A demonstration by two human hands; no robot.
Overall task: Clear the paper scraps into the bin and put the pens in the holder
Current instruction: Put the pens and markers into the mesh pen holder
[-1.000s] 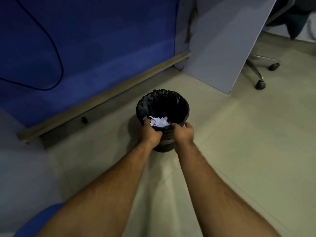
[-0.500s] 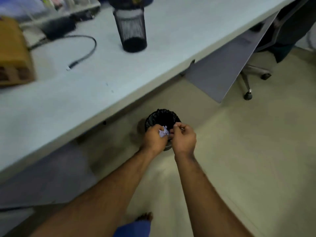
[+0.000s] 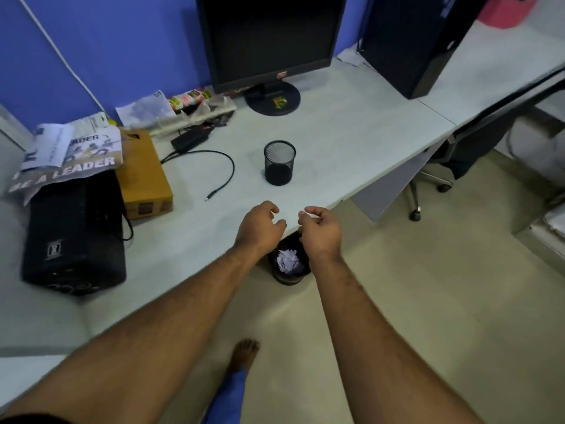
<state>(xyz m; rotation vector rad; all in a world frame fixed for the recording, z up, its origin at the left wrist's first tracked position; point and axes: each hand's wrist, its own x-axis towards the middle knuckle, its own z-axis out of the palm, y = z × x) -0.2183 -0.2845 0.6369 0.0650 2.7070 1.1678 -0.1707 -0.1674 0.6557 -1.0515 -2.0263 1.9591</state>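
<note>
A black bin (image 3: 286,278) stands on the floor just under the desk's front edge, with white paper scraps (image 3: 289,261) inside it. My left hand (image 3: 260,229) and my right hand (image 3: 321,231) hover side by side above the bin at desk-edge height, fingers loosely curled and holding nothing that I can make out. A black mesh pen holder (image 3: 279,163) stands upright on the grey desk (image 3: 351,142) beyond my hands, and I see no pens in it. No pens show on the desk.
A monitor (image 3: 266,41) stands at the back with a computer tower (image 3: 409,41) to its right. At left lie a black speaker (image 3: 73,234), a brown box (image 3: 143,175), papers and a loose cable (image 3: 220,179). An office chair (image 3: 434,179) is at right. My bare foot (image 3: 244,353) is on the floor.
My hands rose from the bin's rim to desk height and let go of the scraps, which now lie in the bin. My view lifted from the floor to the desk.
</note>
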